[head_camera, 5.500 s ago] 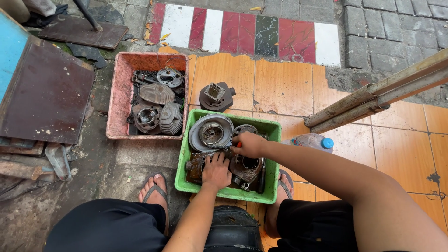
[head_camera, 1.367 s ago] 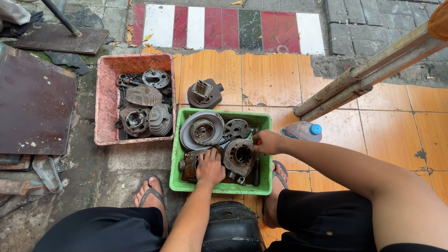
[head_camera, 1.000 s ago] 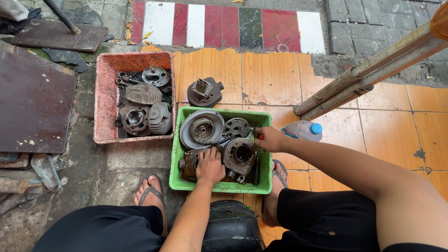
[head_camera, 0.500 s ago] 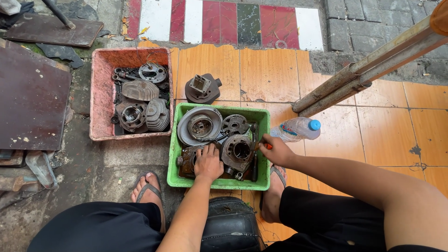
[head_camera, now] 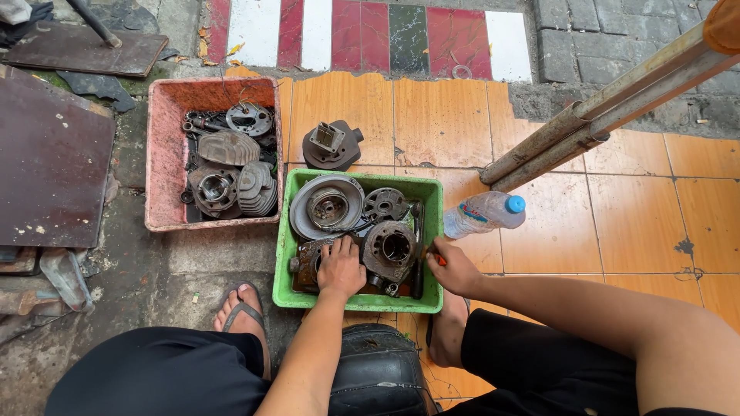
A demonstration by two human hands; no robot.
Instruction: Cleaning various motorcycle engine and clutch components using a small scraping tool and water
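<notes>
The left hand (head_camera: 340,267) is pressing flat and open on a rusty engine part (head_camera: 308,260) inside the green crate (head_camera: 359,301) on the tiled floor, while the right hand (head_camera: 453,267) is closing around an orange-handled tool (head_camera: 436,258) at the crate's right rim. Steadying the part firmly with the palm and keeping the tool clear of the neighbouring cylinder (head_camera: 391,248) is probably serving best here.

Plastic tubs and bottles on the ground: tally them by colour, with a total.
Green tub under the left hand and right hand: 1
Pink tub: 1
Clear bottle with blue cap: 1
Total: 3
</notes>
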